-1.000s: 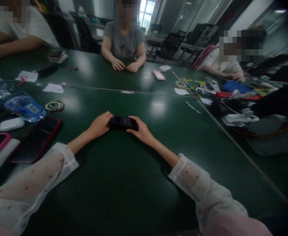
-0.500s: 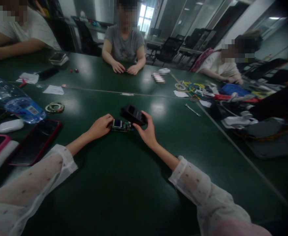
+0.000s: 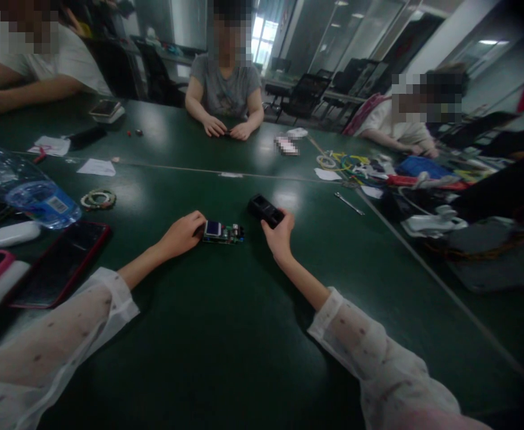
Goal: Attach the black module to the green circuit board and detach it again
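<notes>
A small green circuit board [image 3: 227,234] with a little screen lies in front of me, its left end in the fingers of my left hand [image 3: 185,232]. To its right, my right hand [image 3: 280,235] grips one end of a black plastic case [image 3: 263,209] that has openings in its face. Board and case are apart, with a strip of green table between them. The fingertips of my left hand are partly hidden behind the board's edge.
A water bottle [image 3: 29,185], a red-edged phone [image 3: 60,263], a white earbud case [image 3: 17,233] and bracelets [image 3: 98,199] lie at left. On the right are a wrench [image 3: 349,203] and tangled cables [image 3: 355,164]. A person in grey [image 3: 225,89] sits opposite; others sit at both sides.
My right hand has moved the black case to the right, away from the circuit board. My left hand stays at the board's left end.
</notes>
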`<state>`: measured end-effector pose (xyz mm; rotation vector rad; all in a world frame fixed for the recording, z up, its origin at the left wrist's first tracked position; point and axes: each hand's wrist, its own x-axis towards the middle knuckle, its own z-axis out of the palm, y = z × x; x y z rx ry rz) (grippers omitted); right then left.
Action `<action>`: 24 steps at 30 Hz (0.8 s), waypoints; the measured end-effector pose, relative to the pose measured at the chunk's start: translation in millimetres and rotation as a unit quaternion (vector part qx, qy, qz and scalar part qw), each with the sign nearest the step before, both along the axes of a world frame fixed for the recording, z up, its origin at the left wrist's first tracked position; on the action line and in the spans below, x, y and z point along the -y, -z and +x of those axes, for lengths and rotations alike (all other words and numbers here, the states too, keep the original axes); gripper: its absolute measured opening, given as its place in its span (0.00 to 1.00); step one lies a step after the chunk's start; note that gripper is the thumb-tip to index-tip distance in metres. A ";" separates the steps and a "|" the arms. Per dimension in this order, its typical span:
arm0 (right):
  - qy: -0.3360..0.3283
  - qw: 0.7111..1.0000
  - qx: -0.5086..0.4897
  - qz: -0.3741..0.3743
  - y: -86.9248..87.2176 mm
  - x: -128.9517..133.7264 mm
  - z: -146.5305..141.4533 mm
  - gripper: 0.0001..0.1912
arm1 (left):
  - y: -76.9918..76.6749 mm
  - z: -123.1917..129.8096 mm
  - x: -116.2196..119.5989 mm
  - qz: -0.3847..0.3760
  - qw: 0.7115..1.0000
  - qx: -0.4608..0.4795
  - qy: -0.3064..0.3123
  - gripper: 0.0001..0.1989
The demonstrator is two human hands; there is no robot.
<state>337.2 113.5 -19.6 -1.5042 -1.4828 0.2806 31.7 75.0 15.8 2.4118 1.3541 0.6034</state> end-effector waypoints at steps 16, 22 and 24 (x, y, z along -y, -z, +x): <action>-0.002 0.999 0.006 0.046 -0.8 2.5 -3.6 0.31 | -2.1 0.7 3.1 0.016 0.999 -0.030 -0.004 0.11; -0.018 1.000 0.003 0.024 -0.6 0.7 -2.5 0.30 | -3.9 4.9 5.1 0.053 0.995 -0.082 -0.011 0.13; -0.020 0.999 0.005 0.024 1.2 -0.7 -1.8 0.30 | -4.0 6.0 5.6 0.061 0.993 -0.096 -0.015 0.13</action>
